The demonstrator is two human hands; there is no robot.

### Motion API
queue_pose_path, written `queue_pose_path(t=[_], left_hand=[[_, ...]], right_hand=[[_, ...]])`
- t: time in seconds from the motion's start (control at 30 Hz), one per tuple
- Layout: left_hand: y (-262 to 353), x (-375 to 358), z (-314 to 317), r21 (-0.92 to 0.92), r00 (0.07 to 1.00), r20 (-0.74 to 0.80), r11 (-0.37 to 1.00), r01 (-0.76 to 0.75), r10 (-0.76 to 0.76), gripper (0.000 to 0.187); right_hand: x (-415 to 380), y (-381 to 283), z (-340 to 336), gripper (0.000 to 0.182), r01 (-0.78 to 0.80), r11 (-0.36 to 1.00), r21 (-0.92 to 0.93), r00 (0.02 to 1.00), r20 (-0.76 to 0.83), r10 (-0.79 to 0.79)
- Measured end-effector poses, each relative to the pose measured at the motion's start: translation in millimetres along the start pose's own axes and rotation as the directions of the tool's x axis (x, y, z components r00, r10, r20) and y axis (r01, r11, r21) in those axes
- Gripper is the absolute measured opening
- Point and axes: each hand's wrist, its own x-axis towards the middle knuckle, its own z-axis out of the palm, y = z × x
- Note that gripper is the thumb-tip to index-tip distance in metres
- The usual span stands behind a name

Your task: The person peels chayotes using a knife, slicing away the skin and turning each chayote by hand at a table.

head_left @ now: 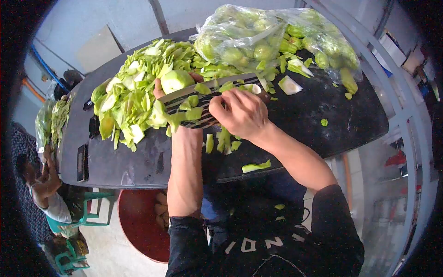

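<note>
My right hand point(241, 113) grips the handle of a broad cleaver point(194, 105) whose blade lies flat-ish over the dark table point(138, 161), with green slices stuck on it. My left hand point(159, 89) is mostly hidden behind the blade; its fingers hold a pale green peeled vegetable point(176, 80) at the edge of a large heap of cut green pieces point(134, 87). A few loose slices point(224, 141) lie under my right wrist.
A clear plastic bag of whole green vegetables point(272, 39) sits at the table's far right. A red tub point(140, 221) stands on the floor below the table edge. Another person point(44, 184) sits at the left by a green chair point(85, 210).
</note>
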Motion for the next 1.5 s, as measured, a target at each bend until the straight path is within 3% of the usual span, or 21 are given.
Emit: queue_pose_path(t=[0.27, 0.37, 0.43, 0.53, 0.87, 0.93, 1.1, 1.27, 1.37, 1.5], left_hand=[[-1, -5, 12, -0.117, 1.0, -0.017, 0.993, 0.017, -0.019, 0.048], [-1, -13, 21, -0.143, 0.996, -0.081, 0.99, 0.013, -0.024, 0.048], [-1, -14, 23, -0.021, 0.974, -0.217, 0.998, -0.064, 0.058, 0.048], [1, -12, 19, -0.028, 0.994, -0.105, 0.999, -0.03, 0.027, 0.048], [3, -18, 29, -0.004, 0.987, -0.157, 0.999, -0.039, 0.037, 0.051], [5, -22, 38, 0.149, 0.972, -0.218, 0.987, -0.054, 0.086, 0.053], [10, -22, 33, 0.114, 0.993, -0.096, 0.992, -0.051, 0.062, 0.051], [10, -19, 41, 0.119, 0.975, -0.2, 0.99, -0.077, 0.1, 0.045], [14, -15, 32, 0.069, 0.978, -0.163, 0.99, -0.12, 0.13, 0.043], [22, -16, 26, 0.059, 0.997, -0.053, 0.996, -0.06, 0.063, 0.047]], right_hand=[[0, -3, -1, 0.013, 0.012, 0.996, -0.087, 1.0, 0.025, -0.01], [2, -2, -2, 0.013, -0.008, 0.999, -0.034, 1.0, -0.028, 0.007], [2, 0, -2, 0.013, -0.01, 0.998, -0.069, 1.0, -0.028, 0.008], [0, 1, -1, 0.013, -0.005, 0.996, -0.089, 1.0, 0.001, 0.006], [0, 3, 1, 0.011, -0.001, 0.997, -0.079, 1.0, -0.011, 0.0], [-1, 8, 3, 0.01, -0.053, 0.996, -0.074, 0.999, 0.0, 0.054], [2, 1, -9, 0.01, -0.076, 0.995, -0.06, 0.997, 0.027, 0.077], [-3, 13, -1, 0.01, -0.137, 0.989, -0.05, 0.989, 0.047, 0.14], [-2, 11, -6, 0.009, -0.157, 0.988, -0.005, 0.986, 0.053, 0.157], [-1, 12, -5, 0.009, -0.187, 0.98, 0.073, 0.982, 0.044, 0.184]])
